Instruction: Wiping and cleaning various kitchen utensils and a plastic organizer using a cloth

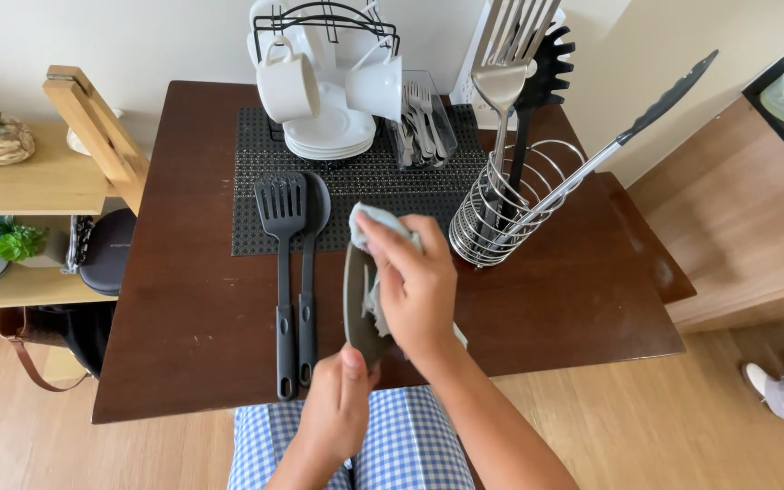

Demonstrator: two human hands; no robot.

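My left hand [336, 408] grips the handle end of a dark grey utensil [357, 308], holding it upright over the front edge of the brown table [183, 272]. My right hand [415, 286] presses a pale blue cloth [376, 222] against the utensil's broad head, with the cloth wrapped over its top. A slotted grey spatula [283, 263] and a grey spoon [310, 272] lie side by side on the table just left of my hands.
A wire utensil holder [501, 213] with a metal spatula, a pasta server and tongs stands to the right. A mug rack with white mugs [288, 82], stacked plates [333, 132] and a cutlery tray [424, 127] sit on a black mat [356, 172]. A wooden shelf [29, 181] stands at left.
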